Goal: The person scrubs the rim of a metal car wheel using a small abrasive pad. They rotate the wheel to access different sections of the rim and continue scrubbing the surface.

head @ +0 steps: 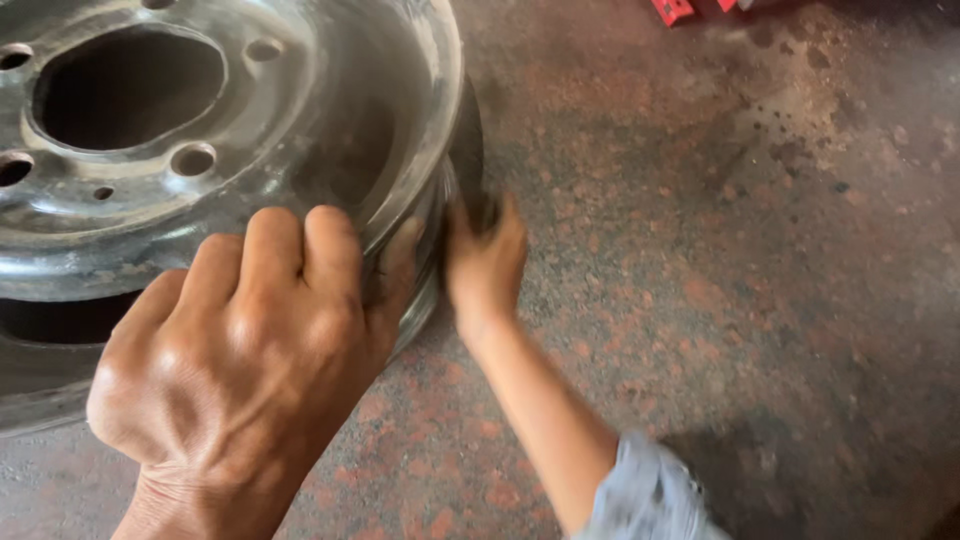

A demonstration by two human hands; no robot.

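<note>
Steel rim lies on the floor; my left hand curls closed over its near edge, my right hand presses its right edge, grip blurred, can't tell. Open mottled floor spreads rightward; red bits far off.

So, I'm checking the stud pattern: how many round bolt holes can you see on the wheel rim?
4 on the wheel rim: one at the top, one lower right of the hub opening, two cut by the left edge. More may lie out of frame.
</note>
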